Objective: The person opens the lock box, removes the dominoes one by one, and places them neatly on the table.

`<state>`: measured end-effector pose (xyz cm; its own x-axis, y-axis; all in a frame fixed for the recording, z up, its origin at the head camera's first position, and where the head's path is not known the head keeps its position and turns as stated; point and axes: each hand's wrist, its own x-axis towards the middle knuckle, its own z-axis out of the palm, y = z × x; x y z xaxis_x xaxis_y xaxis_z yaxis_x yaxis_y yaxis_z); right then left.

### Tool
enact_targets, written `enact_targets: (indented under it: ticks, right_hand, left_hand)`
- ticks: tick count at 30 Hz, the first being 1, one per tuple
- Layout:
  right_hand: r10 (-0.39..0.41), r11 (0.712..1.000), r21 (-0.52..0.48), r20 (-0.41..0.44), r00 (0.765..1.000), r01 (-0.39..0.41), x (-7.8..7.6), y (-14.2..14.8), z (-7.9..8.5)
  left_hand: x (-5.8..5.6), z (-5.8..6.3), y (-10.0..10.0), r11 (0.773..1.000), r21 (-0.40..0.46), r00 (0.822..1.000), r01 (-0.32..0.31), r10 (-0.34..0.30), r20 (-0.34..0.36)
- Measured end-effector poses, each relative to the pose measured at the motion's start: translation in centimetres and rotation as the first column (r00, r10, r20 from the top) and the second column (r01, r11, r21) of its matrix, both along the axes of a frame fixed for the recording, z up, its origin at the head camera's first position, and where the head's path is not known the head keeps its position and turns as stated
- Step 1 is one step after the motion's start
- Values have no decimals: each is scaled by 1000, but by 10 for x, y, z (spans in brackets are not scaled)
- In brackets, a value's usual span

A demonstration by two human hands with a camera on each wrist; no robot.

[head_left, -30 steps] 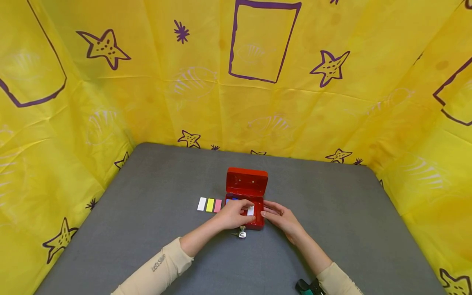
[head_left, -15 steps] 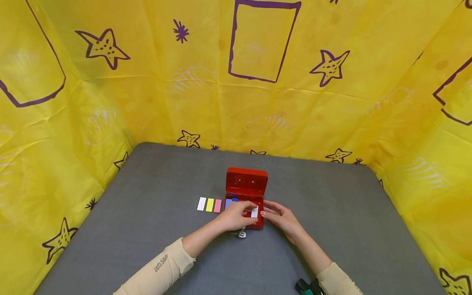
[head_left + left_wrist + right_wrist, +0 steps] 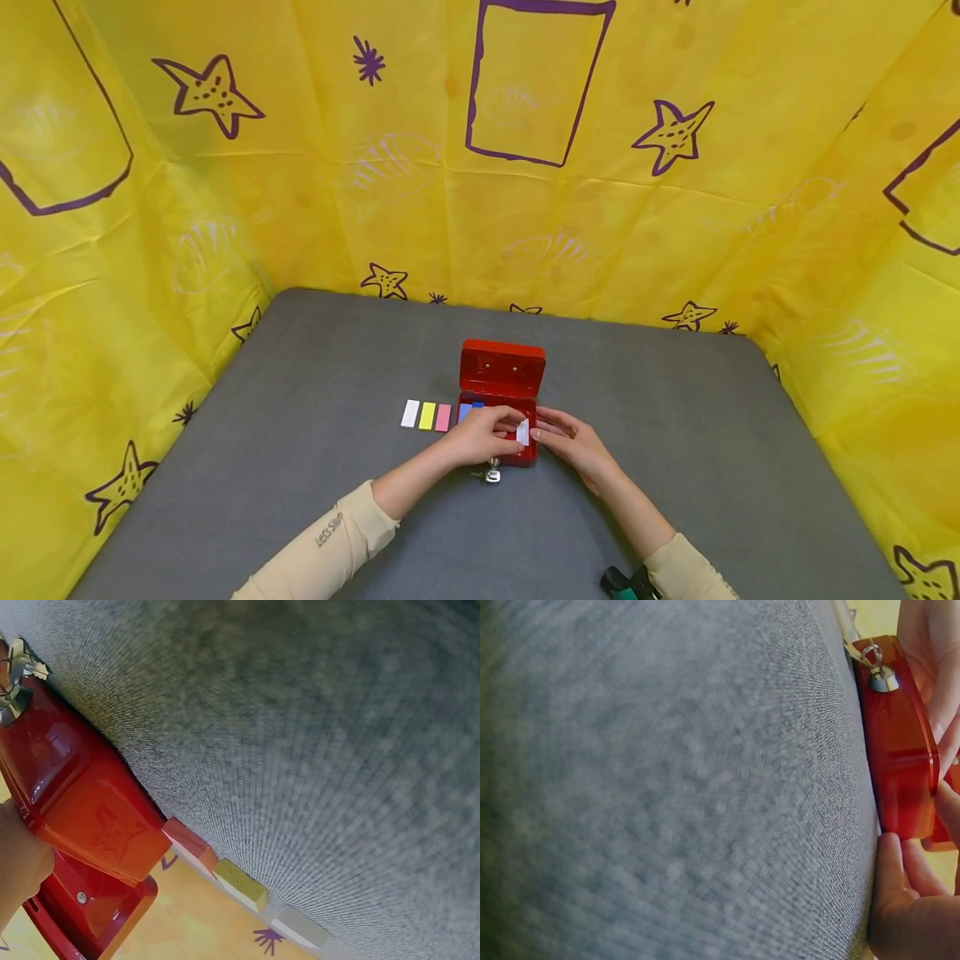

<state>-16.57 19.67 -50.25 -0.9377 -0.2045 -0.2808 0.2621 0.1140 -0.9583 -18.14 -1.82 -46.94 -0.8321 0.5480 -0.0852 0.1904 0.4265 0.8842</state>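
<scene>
A small red cash box [image 3: 529, 457] stands on the grey table with its lid [image 3: 501, 370] raised. My left hand [image 3: 483, 435] reaches over the box and pinches a white rectangular block [image 3: 522, 432] between thumb and fingers, inside at the right end. My right hand [image 3: 576, 447] holds the box's right side; its fingers touch the outer wall and the thumb lies at the rim in the right wrist view. Blue blocks [image 3: 465, 412] lie in the box's left part, partly covered by my left hand. Keys [image 3: 492, 476] hang from the front lock.
Left of the box, a pink block [image 3: 443, 417], a yellow block [image 3: 427, 416] and a white block [image 3: 410, 414] lie in a row. A black and green object [image 3: 621, 583] sits near my right sleeve. Yellow cloth walls surround the table [image 3: 360, 350].
My left hand has shifted slightly right, and the white block has moved right with it towards the box's right wall. My right hand stays in place.
</scene>
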Motion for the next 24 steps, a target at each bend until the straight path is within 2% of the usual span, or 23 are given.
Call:
enact_targets:
  ticks: [4, 8, 12, 19, 24]
  right_hand:
    - [-1, 1000, 3, 2, 1000, 1, 0, 0, 1]
    - [-6, 1000, 15, 6, 1000, 6, 1, -2, 1]
    - [-12, 1000, 17, 13, 1000, 12, 0, -2, 0]
    - [-14, 1000, 12, 11, 1000, 14, 0, -1, -1]
    - [-17, 1000, 14, 11, 1000, 16, 0, -1, 0]
  left_hand:
    - [-1, 0, 0, 1000, 27, 1000, -12, 12, 24]
    - [-2, 0, 0, 999, 18, 999, -38, 38, 20]
    - [-3, 1, 1, 999, -16, 998, -47, 46, -32]
    - [-7, 0, 5, 993, -118, 988, -25, 6, -157]
    - [-8, -1, 9, 981, -190, 981, -26, -12, -195]
